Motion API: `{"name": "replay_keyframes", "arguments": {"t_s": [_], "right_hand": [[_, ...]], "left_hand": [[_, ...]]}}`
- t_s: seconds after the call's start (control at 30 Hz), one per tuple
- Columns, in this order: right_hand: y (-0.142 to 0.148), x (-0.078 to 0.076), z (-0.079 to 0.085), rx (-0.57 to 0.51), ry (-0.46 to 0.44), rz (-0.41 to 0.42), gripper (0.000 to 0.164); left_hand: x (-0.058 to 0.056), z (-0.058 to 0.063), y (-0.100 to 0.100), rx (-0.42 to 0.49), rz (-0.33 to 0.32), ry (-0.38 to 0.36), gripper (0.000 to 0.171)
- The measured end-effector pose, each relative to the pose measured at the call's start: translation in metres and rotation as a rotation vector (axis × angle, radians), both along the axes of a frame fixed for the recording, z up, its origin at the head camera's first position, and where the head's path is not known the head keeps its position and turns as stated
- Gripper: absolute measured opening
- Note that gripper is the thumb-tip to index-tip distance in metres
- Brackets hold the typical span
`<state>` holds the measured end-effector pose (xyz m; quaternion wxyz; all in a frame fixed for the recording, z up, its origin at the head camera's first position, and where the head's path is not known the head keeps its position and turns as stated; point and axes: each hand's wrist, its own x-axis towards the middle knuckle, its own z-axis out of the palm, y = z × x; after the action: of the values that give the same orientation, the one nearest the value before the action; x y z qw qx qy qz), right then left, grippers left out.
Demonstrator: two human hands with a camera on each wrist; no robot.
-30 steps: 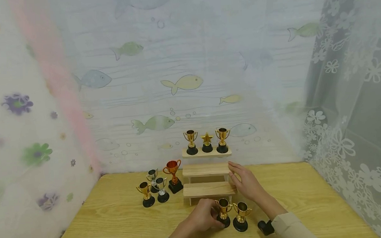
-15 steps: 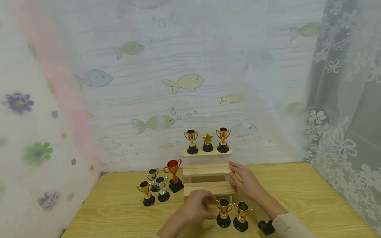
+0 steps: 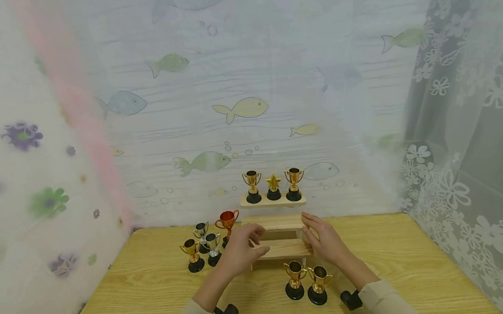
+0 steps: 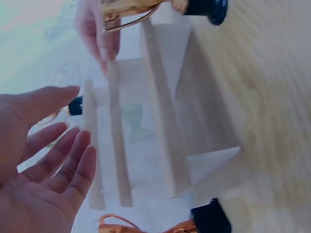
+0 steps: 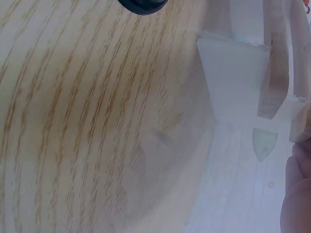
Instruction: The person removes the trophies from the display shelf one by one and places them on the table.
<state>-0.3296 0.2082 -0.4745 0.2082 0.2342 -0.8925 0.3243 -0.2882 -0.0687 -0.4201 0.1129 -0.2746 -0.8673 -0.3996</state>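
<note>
My left hand (image 3: 241,250) hovers over the left part of a three-tier wooden display stand (image 3: 288,249), holding nothing. Its fingers are relaxed and apart in the left wrist view. My right hand (image 3: 327,240) touches the right end of the stand's middle shelf (image 3: 276,220) with extended fingers. On the top shelf stand a gold trophy cup (image 3: 252,185), a gold star trophy (image 3: 273,184) and another gold trophy cup (image 3: 293,183). In front of the stand are two gold trophy cups (image 3: 295,279), side by side. A bronze-red trophy cup (image 3: 227,220) is partly hidden behind my left hand.
Left of the stand, a gold trophy cup (image 3: 191,255) and two silver trophy cups (image 3: 213,249) stand close together on the wood-grain table (image 3: 139,286). Fish-patterned curtain (image 3: 247,81) hangs behind. Black wrist devices (image 3: 350,300) sit by both sleeves.
My left hand has let go of the left one of the two front gold trophy cups and moved up and left over the stand. My right hand has stayed at the shelf end.
</note>
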Motion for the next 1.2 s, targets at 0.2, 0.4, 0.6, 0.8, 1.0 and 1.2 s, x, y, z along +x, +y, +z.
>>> {"name": "replay_keyframes", "arguments": {"t_s": [0.2, 0.4, 0.6, 0.8, 1.0, 1.2], "right_hand": [[0.000, 0.001, 0.000, 0.000, 0.008, 0.005, 0.040], [0.000, -0.001, 0.000, 0.002, 0.018, -0.002, 0.040], [0.001, -0.001, -0.001, 0.004, 0.009, -0.003, 0.040], [0.001, -0.001, -0.002, 0.008, 0.002, -0.009, 0.040], [0.000, 0.000, -0.001, 0.007, -0.002, -0.008, 0.040], [-0.001, 0.001, 0.003, 0.021, -0.017, -0.003, 0.039]], "left_hand": [[-0.005, 0.010, -0.002, 0.048, 0.067, 0.035, 0.031], [-0.010, 0.016, 0.001, 0.099, 0.139, 0.044, 0.033], [-0.020, 0.022, 0.005, 0.198, 0.217, 0.031, 0.035], [-0.037, 0.028, 0.007, 0.256, 0.273, 0.019, 0.049], [-0.053, 0.030, 0.008, 0.278, 0.324, -0.044, 0.053], [-0.055, 0.031, 0.011, 0.293, 0.321, -0.083, 0.052]]}}
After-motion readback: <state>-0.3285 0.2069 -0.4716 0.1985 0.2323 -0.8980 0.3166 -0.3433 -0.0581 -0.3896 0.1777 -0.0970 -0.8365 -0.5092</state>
